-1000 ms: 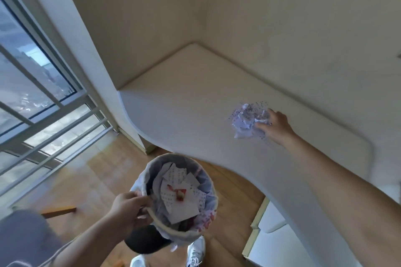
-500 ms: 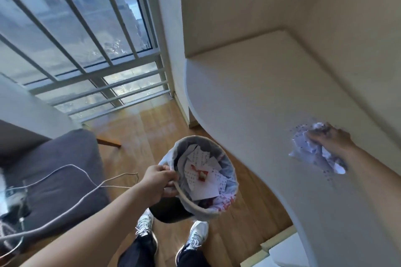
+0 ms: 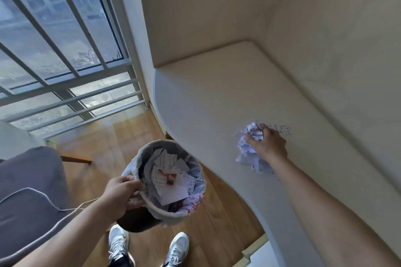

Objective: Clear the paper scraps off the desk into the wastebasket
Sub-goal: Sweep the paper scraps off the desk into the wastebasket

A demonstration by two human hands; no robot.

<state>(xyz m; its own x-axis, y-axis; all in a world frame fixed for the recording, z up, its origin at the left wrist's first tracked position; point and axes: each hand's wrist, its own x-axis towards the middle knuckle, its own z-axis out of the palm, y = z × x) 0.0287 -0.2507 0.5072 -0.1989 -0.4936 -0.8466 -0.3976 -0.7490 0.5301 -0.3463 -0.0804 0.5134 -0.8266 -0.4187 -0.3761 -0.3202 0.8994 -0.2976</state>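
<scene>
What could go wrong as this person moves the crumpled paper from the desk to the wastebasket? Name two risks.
1. The right hand grips only part of the paper scraps; loose pieces could stay on the desk or fall to the floor.
2. The wastebasket, held by the left hand, already looks full, so paper may spill.

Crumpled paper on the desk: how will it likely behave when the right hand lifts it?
The crumpled paper looks light and soft, so it probably compresses under the right hand. It seems to be several loose scraps, so bits may drop on the desk before reaching the wastebasket.
</scene>
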